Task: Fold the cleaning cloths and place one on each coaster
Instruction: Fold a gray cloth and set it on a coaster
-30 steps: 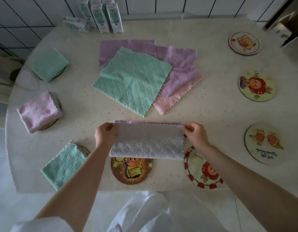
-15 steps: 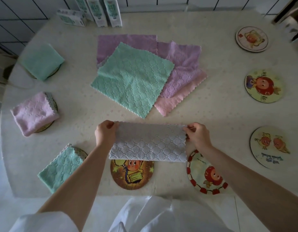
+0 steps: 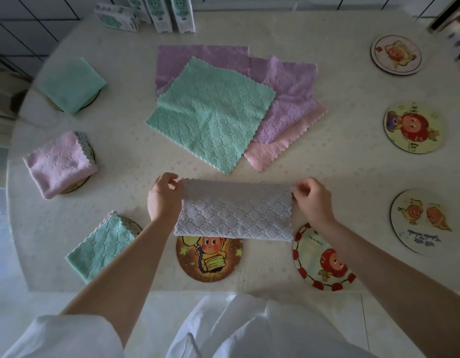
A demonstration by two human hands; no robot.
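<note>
A grey cloth (image 3: 236, 213), folded in half, lies flat near the table's front edge. My left hand (image 3: 163, 197) pinches its far left corner and my right hand (image 3: 311, 200) pinches its far right corner. Its near edge overlaps the top of an orange coaster (image 3: 209, 259). A red-rimmed coaster (image 3: 323, 262) lies bare to the right. Behind the hands sits a loose pile: a green cloth (image 3: 211, 115) on top of purple cloths (image 3: 288, 94) and a pink one (image 3: 283, 143). Folded cloths cover three coasters on the left: green (image 3: 71, 85), pink (image 3: 58, 164), green (image 3: 101, 248).
Three bare picture coasters line the right side (image 3: 395, 54), (image 3: 413, 130), (image 3: 427, 220). Several small cartons (image 3: 159, 11) stand at the table's far edge. The round table (image 3: 340, 177) has a pale patterned cover. My white garment fills the bottom of the view.
The purple underside strip along the cloth's far edge is no longer seen; the top layer now lines up with the far edge. Both hands keep their hold at the corners.
</note>
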